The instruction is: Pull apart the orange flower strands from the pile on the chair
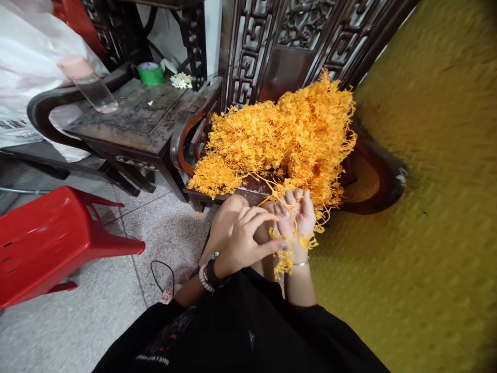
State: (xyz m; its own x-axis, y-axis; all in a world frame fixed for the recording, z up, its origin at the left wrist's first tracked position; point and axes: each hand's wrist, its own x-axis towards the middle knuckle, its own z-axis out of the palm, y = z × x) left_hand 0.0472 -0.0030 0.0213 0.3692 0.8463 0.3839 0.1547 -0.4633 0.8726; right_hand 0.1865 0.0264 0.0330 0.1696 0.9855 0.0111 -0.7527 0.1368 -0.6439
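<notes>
A big heap of orange, frilly, stringy strands (279, 134) lies on a dark wooden chair seat in front of my knees. My right hand (297, 215) is palm up beside the near edge of the heap, its fingers curled over an orange strand (295, 224) that runs across the palm. Frilly orange ends hang down by that wrist. From the left comes my left hand (252, 233), its thumb and index finger apart. The thumb tip is against the hanging frilly end (285, 261); no grip shows there.
A red plastic stool (42, 233) stands at the left. On the dark wooden side table (132, 122) are a bottle with a pink cap (95, 90), green tape (151, 73) and a pale flower-like piece (180, 80). A yellow-green textured surface (419, 259) borders the right.
</notes>
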